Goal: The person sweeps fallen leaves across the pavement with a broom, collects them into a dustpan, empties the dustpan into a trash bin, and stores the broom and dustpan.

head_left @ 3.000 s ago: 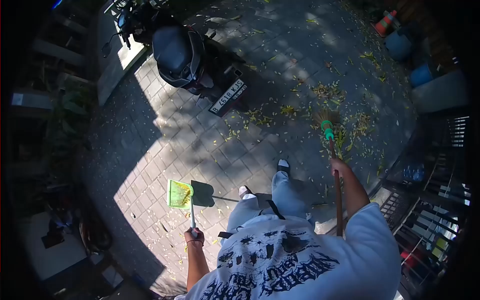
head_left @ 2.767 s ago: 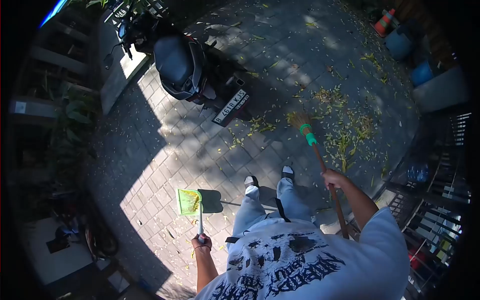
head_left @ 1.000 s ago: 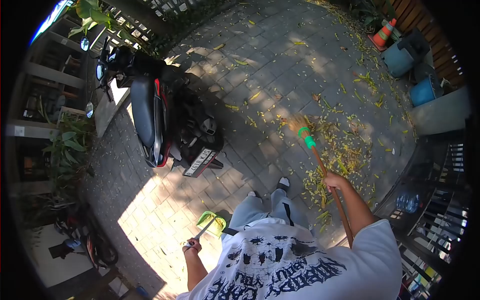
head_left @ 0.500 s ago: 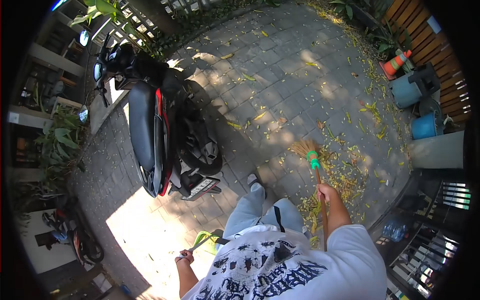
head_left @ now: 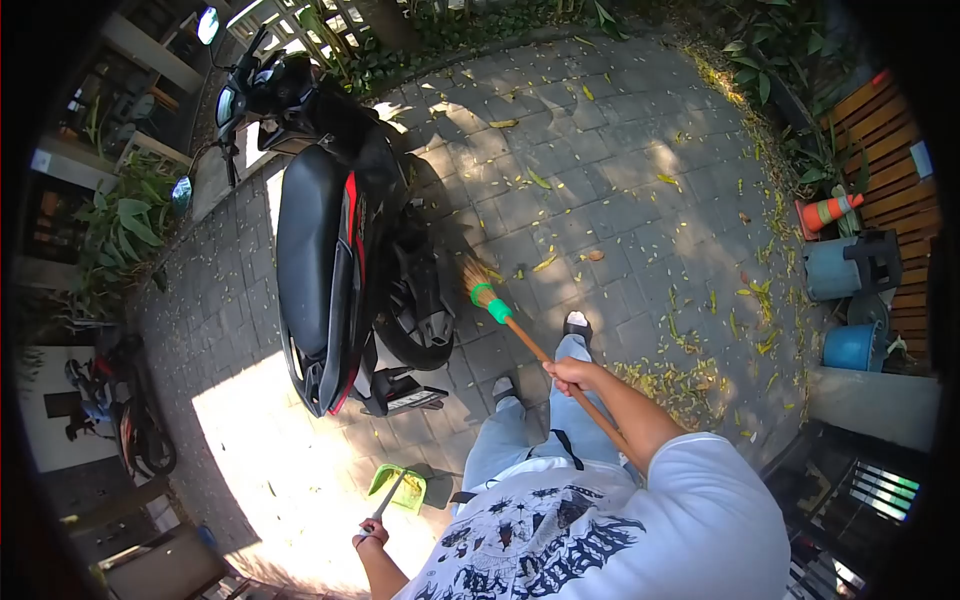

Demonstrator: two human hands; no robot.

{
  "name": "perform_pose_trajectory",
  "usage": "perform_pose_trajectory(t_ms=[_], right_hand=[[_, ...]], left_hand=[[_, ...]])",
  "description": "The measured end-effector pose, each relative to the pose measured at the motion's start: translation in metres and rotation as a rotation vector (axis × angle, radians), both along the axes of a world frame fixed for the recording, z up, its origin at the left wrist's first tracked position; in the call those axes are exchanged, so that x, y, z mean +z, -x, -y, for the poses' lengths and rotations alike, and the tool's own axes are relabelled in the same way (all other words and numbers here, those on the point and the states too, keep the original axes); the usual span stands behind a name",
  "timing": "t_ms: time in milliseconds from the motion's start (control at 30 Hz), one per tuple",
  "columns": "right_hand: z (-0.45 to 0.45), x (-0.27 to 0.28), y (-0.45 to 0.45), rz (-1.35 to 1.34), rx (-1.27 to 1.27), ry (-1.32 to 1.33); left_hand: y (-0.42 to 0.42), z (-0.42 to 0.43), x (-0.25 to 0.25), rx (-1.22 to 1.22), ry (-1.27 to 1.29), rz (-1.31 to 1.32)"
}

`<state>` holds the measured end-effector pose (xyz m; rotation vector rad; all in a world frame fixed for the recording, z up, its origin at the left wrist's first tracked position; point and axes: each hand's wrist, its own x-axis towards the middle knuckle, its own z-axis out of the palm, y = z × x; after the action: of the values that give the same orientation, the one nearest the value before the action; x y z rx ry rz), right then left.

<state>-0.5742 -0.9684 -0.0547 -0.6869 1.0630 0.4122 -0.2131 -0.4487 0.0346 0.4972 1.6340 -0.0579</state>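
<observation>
My right hand (head_left: 570, 375) is wrapped round the wooden handle of a broom (head_left: 528, 341). Its bristles, bound with green bands, touch the paving close to the rear wheel of a black and red motor scooter (head_left: 318, 260). In my left hand (head_left: 371, 533) is the grey handle of a long-handled dustpan (head_left: 398, 489). The green pan lies low at my left side, partly in sunlight, with some yellowish leaves in it. Scattered yellow leaves (head_left: 680, 392) lie to the right of my feet, thickest near my right arm.
Along the right edge stand an orange traffic cone (head_left: 828, 213), a grey-blue bin (head_left: 835, 268) and a blue bucket (head_left: 852, 345), by a slatted wooden fence (head_left: 880, 130). Another motorbike (head_left: 130, 405) is parked at the far left. Plants border the grey paving (head_left: 600, 150).
The broom has swung left, from the leaf pile to beside the scooter's rear wheel. My right foot now shows ahead. The dustpan has come further into view, its leaves visible.
</observation>
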Motion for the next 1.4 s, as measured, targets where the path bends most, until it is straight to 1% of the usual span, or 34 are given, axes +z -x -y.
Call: perform_pose_trajectory(t_ms=[33, 67, 133, 167, 200, 233, 267, 300, 333, 367, 400, 433, 467, 500, 533, 567, 633, 667, 767, 833, 867, 900, 967, 1033, 1067, 1133, 1167, 1200, 1233, 1267, 1300, 1333, 1367, 1400], right_hand=[[0.013, -0.024, -0.031, 0.081, -0.035, -0.044], [0.033, -0.034, -0.041, 0.096, -0.02, -0.05], [0.065, -0.053, -0.054, -0.012, -0.049, -0.094], [0.082, -0.064, -0.026, -0.019, -0.189, -0.164], [0.097, -0.08, 0.013, -0.073, -0.221, -0.218], [0.107, -0.091, 0.061, -0.147, -0.345, -0.266], [0.118, -0.078, 0.111, -0.165, -0.426, -0.347], [0.122, -0.073, 0.164, -0.259, -0.479, -0.265], [0.128, -0.073, 0.229, -0.374, -0.407, -0.196], [0.128, -0.027, 0.275, -0.623, -0.115, 0.101], [0.139, -0.026, 0.336, -0.526, -0.377, -0.232], [0.158, 0.021, 0.346, -0.646, -0.317, -0.136], [0.175, 0.036, 0.353, -0.655, -0.261, -0.058], [0.179, 0.049, 0.363, -0.675, -0.201, -0.005], [0.176, 0.064, 0.371, -0.682, -0.187, -0.023], [0.183, 0.076, 0.375, -0.631, -0.131, -0.003], [0.216, 0.089, 0.359, -0.575, -0.06, 0.042], [0.223, 0.096, 0.336, -0.492, -0.048, 0.008], [0.241, 0.112, 0.219, -0.199, -0.052, -0.032], [0.266, 0.078, 0.134, 0.002, 0.087, -0.02], [0.287, 0.06, 0.085, 0.074, 0.152, 0.028], [0.302, 0.051, 0.034, 0.032, 0.139, 0.134], [0.322, 0.008, -0.052, 0.116, 0.244, 0.428], [0.35, -0.007, -0.12, 0.085, 0.219, 0.668], [0.368, -0.025, -0.136, 0.089, 0.226, 0.674], [0.415, -0.066, -0.143, -0.18, 0.456, 1.059], [0.44, -0.057, -0.126, -0.324, 0.53, 1.041], [0.457, -0.036, -0.097, -0.47, 0.55, 0.912], [0.472, -0.052, -0.049, -0.477, 0.723, 0.892], [0.48, -0.022, -0.013, -0.629, 0.814, 0.704], [0.48, -0.013, 0.034, -0.666, 0.979, 0.8], [0.481, 0.015, 0.064, -0.7, 1.187, 0.755], [0.491, 0.008, 0.108, -0.639, 1.315, 0.7], [0.503, 0.059, 0.113, -0.741, 1.096, 0.487]], left_hand=[[0.009, 0.002, -0.002, -0.076, -0.015, -0.017], [0.024, 0.008, 0.0, -0.174, 0.005, 0.004], [0.048, 0.025, -0.002, -0.301, 0.005, 0.002], [0.061, 0.033, -0.003, -0.34, 0.035, -0.028], [0.083, 0.066, 0.015, -0.341, 0.011, -0.042], [0.1, 0.087, 0.014, -0.331, 0.01, -0.046], [0.114, 0.102, 0.016, -0.361, -0.015, -0.055], [0.124, 0.114, 0.017, -0.394, -0.04, -0.063], [0.125, 0.087, -0.022, -0.478, -0.014, -0.059], [0.13, 0.113, -0.012, -0.442, 0.041, -0.079], [0.134, 0.142, 0.0, -0.447, -0.022, -0.081], [0.141, 0.173, 0.001, -0.437, -0.074, -0.077], [0.141, 0.186, -0.006, -0.368, -0.012, -0.087], [0.145, 0.191, -0.016, -0.329, -0.022, -0.071], [0.15, 0.196, -0.017, -0.276, 0.005, -0.119], [0.151, 0.21, -0.024, -0.229, 0.05, -0.16], [0.169, 0.246, -0.016, -0.195, 0.014, -0.169], [0.175, 0.252, -0.015, -0.19, 0.016, -0.173], [0.18, 0.277, -0.026, -0.194, 0.093, -0.176], [0.178, 0.288, -0.035, -0.189, 0.14, -0.168], [0.177, 0.294, -0.038, -0.188, 0.161, -0.166], [0.177, 0.302, -0.041, -0.186, 0.183, -0.167], [0.18, 0.324, -0.049, -0.17, 0.235, -0.168], [0.175, 0.342, -0.055, -0.146, 0.284, -0.156], [0.168, 0.356, -0.057, -0.137, 0.312, -0.15], [0.165, 0.381, -0.066, -0.107, 0.377, -0.154], [0.173, 0.385, -0.07, -0.084, 0.402, -0.17], [0.181, 0.385, -0.072, -0.062, 0.424, -0.187], [0.186, 0.39, -0.076, -0.044, 0.457, -0.2], [0.189, 0.401, -0.085, -0.025, 0.501, -0.203], [0.191, 0.409, -0.091, -0.003, 0.54, -0.202], [0.195, 0.415, -0.097, 0.017, 0.576, -0.202], [0.202, 0.419, -0.1, 0.038, 0.608, -0.203], [0.209, 0.422, -0.103, 0.061, 0.637, -0.201]])
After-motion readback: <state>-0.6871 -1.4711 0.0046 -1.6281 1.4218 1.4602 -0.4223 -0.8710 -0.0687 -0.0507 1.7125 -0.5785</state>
